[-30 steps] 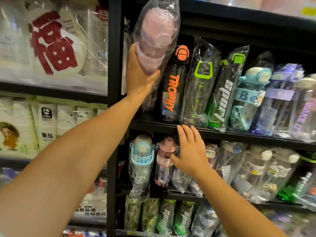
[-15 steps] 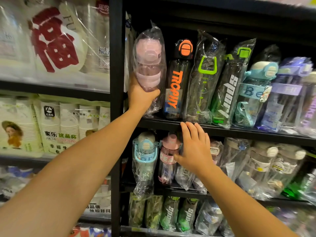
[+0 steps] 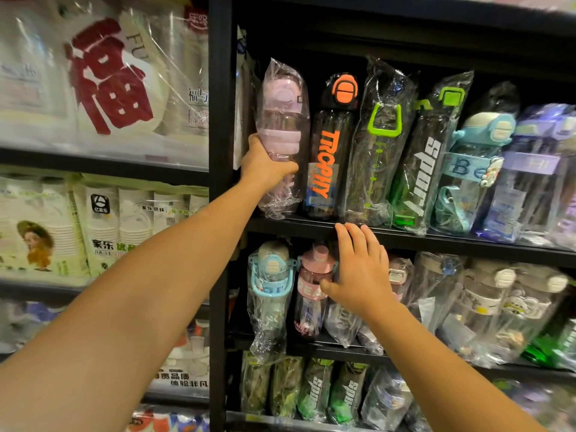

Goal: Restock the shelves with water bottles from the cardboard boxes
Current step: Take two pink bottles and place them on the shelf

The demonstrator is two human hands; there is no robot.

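My left hand (image 3: 266,166) grips a pink water bottle (image 3: 282,120) wrapped in clear plastic. The bottle stands upright at the left end of the upper black shelf (image 3: 436,240), its base on the shelf board, next to a black and orange bottle (image 3: 330,157). My right hand (image 3: 358,269) rests flat with fingers apart against the front edge of that shelf. It partly covers wrapped bottles on the shelf below, beside a small pink bottle (image 3: 313,285). No cardboard box is in view.
A black upright post (image 3: 219,182) stands just left of the pink bottle. Green, teal and purple wrapped bottles (image 3: 467,169) fill the upper shelf to the right. More bottles crowd the two lower shelves. Packs of paper cups (image 3: 103,226) fill the left rack.
My left hand has brought the pink bottle down from above the shelf opening and stood it at the left end of the upper shelf. My right hand has stayed on the shelf edge.
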